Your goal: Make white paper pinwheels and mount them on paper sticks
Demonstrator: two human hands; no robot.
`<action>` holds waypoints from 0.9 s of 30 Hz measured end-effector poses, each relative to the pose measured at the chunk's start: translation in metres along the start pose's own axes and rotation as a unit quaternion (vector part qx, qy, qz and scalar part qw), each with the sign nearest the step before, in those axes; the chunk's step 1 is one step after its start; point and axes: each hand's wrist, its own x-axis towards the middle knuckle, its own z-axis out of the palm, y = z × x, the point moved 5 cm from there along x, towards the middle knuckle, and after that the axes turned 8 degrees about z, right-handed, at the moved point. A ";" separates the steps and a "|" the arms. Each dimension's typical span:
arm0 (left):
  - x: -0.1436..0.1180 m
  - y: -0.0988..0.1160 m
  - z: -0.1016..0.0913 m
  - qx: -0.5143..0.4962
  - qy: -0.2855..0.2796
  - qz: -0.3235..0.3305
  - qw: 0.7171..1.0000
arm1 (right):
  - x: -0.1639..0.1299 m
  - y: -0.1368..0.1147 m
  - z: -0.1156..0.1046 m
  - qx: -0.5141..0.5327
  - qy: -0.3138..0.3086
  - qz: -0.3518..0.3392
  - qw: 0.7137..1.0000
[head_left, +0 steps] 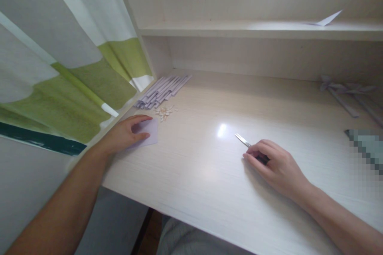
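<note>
Down on the pale bench (pixel 209 175), the left hand (pixel 125 133) lies flat with fingers spread on a small lilac paper square (pixel 149 132), just before the seeds (pixel 165 112) and paper sticks (pixel 163 91). Well right of that square, the right hand (pixel 273 167) curls around metal tweezers (pixel 243 140), tip outward.

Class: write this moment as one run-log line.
left hand: flat on paper sheet | right hand: on tweezers | desk
</note>
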 end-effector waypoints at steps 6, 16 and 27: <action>0.001 0.003 -0.001 -0.006 0.033 -0.022 0.999 | 0.000 -0.001 0.000 -0.003 0.001 0.003 1.000; 0.007 0.027 -0.034 -0.112 0.091 -0.094 0.985 | 0.001 -0.001 -0.001 0.019 0.000 0.014 1.000; 0.060 0.196 0.077 -0.542 0.005 -0.011 0.840 | -0.003 -0.019 -0.010 0.294 0.042 0.096 0.950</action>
